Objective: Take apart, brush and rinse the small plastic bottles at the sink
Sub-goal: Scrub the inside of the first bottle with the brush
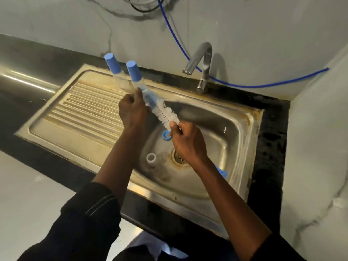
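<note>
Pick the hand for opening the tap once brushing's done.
Right, probably. The right hand grips the brush on the same side as the tap and could drop the brush first. The left hand grips the bottle that needs rinsing and is farther from the tap.

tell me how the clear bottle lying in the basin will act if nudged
The clear bottle lies on its side on the sloped sink floor, so it would probably roll toward the drain. It looks empty, so likely light.
</note>
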